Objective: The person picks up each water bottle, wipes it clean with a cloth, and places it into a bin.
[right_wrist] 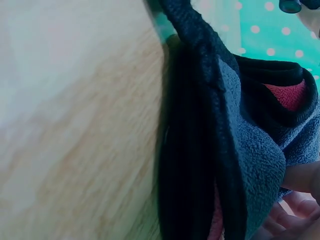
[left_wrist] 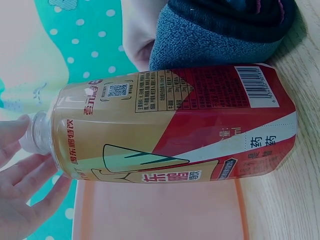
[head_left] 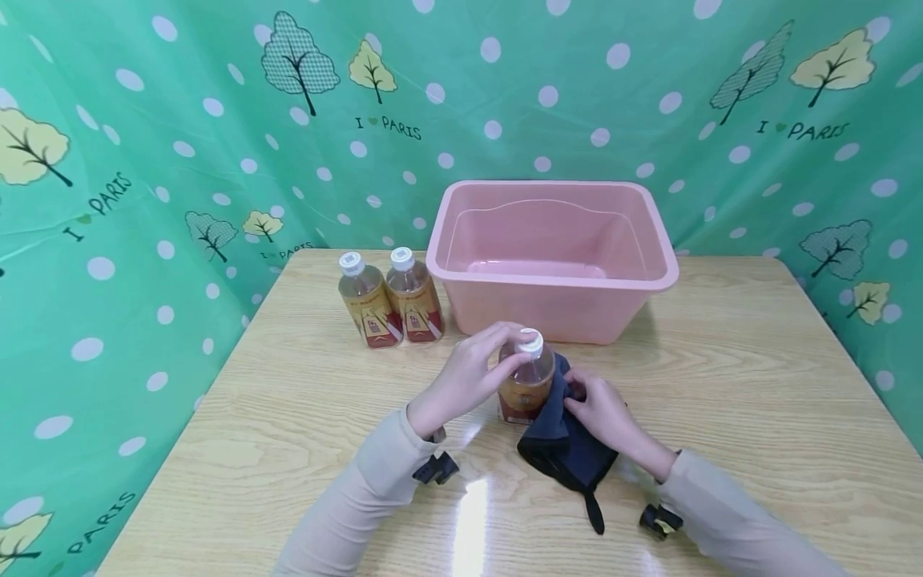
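A drink bottle (head_left: 524, 397) with a gold and red label stands upright on the table, just in front of the pink tub. My left hand (head_left: 469, 370) grips it by the white cap (head_left: 530, 344) and neck, thumb and fingers on either side. The left wrist view shows the bottle's label (left_wrist: 200, 100) with its barcode side. My right hand (head_left: 602, 410) pinches a dark blue towel (head_left: 566, 445) with black edging, bunched against the bottle's right side. Its lower part and hanging loop drape toward me. In the right wrist view the towel (right_wrist: 260, 155) shows folds and a pink-red inside.
A pink plastic tub (head_left: 551, 280) stands at the back of the wooden table (head_left: 324, 449). Left of it, two similar bottles (head_left: 371, 308) stand side by side. A green dotted curtain (head_left: 505, 96) hangs behind and along the sides.
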Motion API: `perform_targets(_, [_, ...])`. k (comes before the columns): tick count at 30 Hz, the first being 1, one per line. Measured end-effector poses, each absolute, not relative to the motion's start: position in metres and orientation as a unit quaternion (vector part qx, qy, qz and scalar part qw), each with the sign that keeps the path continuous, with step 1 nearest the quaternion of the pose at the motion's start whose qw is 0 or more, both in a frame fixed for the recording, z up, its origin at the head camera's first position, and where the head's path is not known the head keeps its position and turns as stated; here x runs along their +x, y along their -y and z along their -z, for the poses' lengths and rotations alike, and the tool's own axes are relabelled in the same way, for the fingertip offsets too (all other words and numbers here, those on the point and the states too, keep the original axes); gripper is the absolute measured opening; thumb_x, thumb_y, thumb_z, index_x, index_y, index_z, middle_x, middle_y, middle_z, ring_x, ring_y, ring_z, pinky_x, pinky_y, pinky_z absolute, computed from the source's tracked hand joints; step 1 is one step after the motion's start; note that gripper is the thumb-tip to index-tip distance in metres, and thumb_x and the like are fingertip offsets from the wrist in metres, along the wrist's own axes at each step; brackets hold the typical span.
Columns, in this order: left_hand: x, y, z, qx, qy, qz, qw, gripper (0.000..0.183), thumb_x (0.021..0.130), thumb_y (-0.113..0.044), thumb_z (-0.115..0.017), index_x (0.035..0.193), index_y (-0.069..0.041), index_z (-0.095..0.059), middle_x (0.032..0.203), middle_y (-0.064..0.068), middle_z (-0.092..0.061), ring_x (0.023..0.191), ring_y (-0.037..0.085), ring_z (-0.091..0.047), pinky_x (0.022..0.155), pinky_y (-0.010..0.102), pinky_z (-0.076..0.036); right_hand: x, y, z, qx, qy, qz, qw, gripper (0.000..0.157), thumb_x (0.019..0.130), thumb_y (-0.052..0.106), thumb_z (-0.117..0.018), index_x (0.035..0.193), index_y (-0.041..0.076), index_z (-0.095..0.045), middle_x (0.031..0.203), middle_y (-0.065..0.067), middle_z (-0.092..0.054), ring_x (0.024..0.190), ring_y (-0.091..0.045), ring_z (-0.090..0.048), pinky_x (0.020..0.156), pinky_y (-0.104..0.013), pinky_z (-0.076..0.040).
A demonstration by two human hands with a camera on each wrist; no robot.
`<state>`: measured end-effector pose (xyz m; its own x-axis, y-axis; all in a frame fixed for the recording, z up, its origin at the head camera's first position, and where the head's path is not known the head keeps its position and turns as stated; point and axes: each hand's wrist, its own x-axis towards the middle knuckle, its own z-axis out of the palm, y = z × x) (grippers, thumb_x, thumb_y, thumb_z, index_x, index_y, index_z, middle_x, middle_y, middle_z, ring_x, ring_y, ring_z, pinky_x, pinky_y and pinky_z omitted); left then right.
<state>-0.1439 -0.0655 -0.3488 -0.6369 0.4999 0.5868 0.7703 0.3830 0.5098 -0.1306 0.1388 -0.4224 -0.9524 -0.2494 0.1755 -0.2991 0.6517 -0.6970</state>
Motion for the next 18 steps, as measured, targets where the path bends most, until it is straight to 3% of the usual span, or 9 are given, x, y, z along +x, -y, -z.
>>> perform_targets(12, [-0.143, 0.066, 0.348, -0.396, 0.811, 0.390, 0.182, 0.018, 0.082, -0.009, -0.062, 0.100, -0.004, -0.059, 0.101, 0.006, -0.061, 0.095, 0.013, -0.057, 0.082, 0.018, -0.044, -0.124, -0.139, 0.400, 0.169, 0.884, -0.431, 0.067, 0.019, 0.071, -0.016, -0.060, 0.086, -0.006, -0.059, 0.084, -0.017, -0.062, 0.077, -0.027, -0.060, 0.067, -0.036, -0.050])
perform_targets(18, [-0.144, 0.066, 0.348, -0.396, 0.811, 0.390, 0.183, 0.019, 0.082, -0.008, -0.062, 0.100, -0.004, -0.059, 0.101, 0.006, -0.061, 0.097, 0.013, -0.057, 0.085, 0.017, -0.043, -0.120, -0.139, 0.385, 0.172, 0.873, -0.445, 0.103, 0.021, 0.069, -0.018, -0.060, 0.086, -0.005, -0.059, 0.083, -0.015, -0.062, 0.077, -0.025, -0.059, 0.064, -0.033, -0.050])
